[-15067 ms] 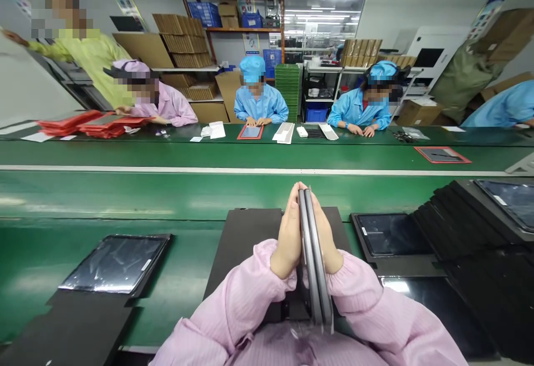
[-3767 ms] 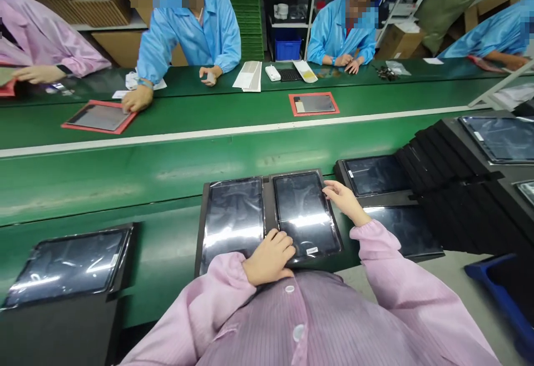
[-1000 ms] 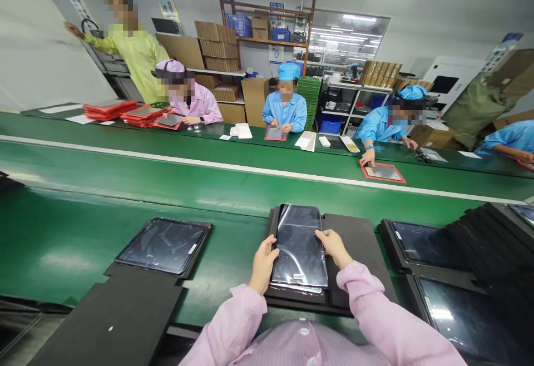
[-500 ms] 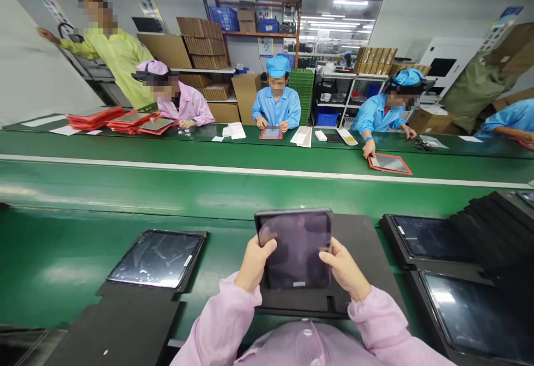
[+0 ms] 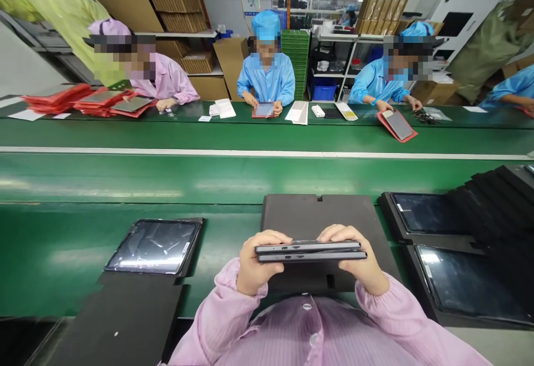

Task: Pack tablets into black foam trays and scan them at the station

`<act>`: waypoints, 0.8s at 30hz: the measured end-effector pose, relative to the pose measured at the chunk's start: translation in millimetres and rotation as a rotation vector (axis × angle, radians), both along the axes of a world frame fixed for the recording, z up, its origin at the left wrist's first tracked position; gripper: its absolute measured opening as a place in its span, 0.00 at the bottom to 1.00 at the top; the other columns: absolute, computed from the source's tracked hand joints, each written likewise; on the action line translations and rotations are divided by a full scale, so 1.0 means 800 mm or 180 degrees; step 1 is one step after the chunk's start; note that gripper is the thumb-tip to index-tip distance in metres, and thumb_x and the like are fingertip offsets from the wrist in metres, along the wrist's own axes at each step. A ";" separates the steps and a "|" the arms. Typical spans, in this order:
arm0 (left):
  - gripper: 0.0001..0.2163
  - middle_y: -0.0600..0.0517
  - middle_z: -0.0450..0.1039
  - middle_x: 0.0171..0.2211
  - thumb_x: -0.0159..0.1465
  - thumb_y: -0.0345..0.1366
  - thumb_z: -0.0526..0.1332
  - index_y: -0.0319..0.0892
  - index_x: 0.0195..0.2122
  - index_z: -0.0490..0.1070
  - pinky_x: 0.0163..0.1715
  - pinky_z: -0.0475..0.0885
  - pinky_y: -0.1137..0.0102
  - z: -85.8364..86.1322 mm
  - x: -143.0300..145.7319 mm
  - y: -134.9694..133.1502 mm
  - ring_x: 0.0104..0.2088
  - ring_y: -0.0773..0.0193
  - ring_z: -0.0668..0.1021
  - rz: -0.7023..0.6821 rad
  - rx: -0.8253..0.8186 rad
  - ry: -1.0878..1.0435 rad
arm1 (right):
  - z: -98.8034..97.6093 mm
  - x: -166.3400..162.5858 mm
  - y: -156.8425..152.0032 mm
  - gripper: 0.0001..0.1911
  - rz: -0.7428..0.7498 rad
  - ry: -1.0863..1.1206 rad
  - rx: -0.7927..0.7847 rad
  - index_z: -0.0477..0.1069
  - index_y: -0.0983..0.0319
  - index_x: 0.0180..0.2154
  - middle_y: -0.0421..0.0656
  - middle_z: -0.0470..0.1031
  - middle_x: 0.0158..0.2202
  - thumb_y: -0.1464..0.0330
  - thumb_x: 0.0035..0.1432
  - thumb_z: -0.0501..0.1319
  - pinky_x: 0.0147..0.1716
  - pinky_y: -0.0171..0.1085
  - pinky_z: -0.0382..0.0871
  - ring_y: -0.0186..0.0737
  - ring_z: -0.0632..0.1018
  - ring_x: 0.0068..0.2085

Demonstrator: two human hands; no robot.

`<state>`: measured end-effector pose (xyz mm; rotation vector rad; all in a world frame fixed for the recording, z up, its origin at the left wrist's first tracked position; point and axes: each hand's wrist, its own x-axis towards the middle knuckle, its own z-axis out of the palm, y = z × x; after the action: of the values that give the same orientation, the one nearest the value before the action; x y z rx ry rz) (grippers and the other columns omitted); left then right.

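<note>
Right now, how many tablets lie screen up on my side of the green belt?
3. The left tablet, the rear right tablet and the front right tablet. Others may hide among the black trays beside them. The held tablets are not counted.

"Where's it open?"

"Ahead, mid-frame: the bare green conveyor belt (image 5: pixel 208 179) lies free edge to edge, past the flat black foam tray (image 5: pixel 317 213)."

"Sideways?"

"Two stacked grey tablets (image 5: pixel 311 252) span from my left hand (image 5: pixel 250 268) to my right hand (image 5: pixel 367 271). Leftward there's a green strip, then the glossy tablet in black foam (image 5: pixel 152 246), lower left. Rightward I'm hemmed: two black trays with dark screens (image 5: pixel 434 218) just beside, overlapping black foam trays (image 5: pixel 492 193) behind."
</note>
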<state>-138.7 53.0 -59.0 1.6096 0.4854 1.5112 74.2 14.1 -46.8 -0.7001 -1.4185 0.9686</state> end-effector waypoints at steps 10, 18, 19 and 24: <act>0.20 0.49 0.79 0.28 0.55 0.58 0.60 0.45 0.34 0.71 0.28 0.77 0.66 -0.004 -0.005 -0.007 0.29 0.58 0.81 0.0165 0.0116 0.0458 | 0.002 -0.002 -0.007 0.14 0.0002 -0.0017 0.0184 0.72 0.52 0.40 0.42 0.77 0.33 0.56 0.53 0.65 0.34 0.44 0.73 0.42 0.77 0.35; 0.18 0.50 0.79 0.35 0.58 0.50 0.62 0.49 0.46 0.70 0.34 0.76 0.67 -0.012 -0.002 0.000 0.36 0.60 0.80 -0.0203 0.0317 0.0063 | -0.003 0.003 -0.003 0.15 -0.0008 0.0001 0.0235 0.71 0.53 0.42 0.42 0.76 0.34 0.56 0.53 0.65 0.36 0.42 0.74 0.41 0.77 0.36; 0.19 0.49 0.78 0.38 0.57 0.50 0.63 0.48 0.47 0.69 0.35 0.76 0.67 -0.020 -0.002 0.001 0.37 0.59 0.80 -0.0158 0.0260 0.0052 | -0.008 0.006 -0.001 0.17 -0.0057 -0.0089 0.0183 0.70 0.52 0.43 0.42 0.77 0.36 0.56 0.52 0.66 0.37 0.42 0.74 0.41 0.77 0.38; 0.16 0.51 0.74 0.27 0.58 0.52 0.60 0.42 0.32 0.71 0.31 0.72 0.70 -0.066 0.011 0.019 0.28 0.63 0.76 0.1058 -0.0505 0.0289 | -0.053 0.023 0.011 0.15 -0.0322 -0.1844 -0.1012 0.74 0.59 0.37 0.49 0.79 0.38 0.56 0.52 0.63 0.45 0.51 0.72 0.52 0.78 0.42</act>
<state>-129.6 68.5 -112.1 1.5307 0.9383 1.5974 92.8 23.3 -89.5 -1.3571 -1.7177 0.9625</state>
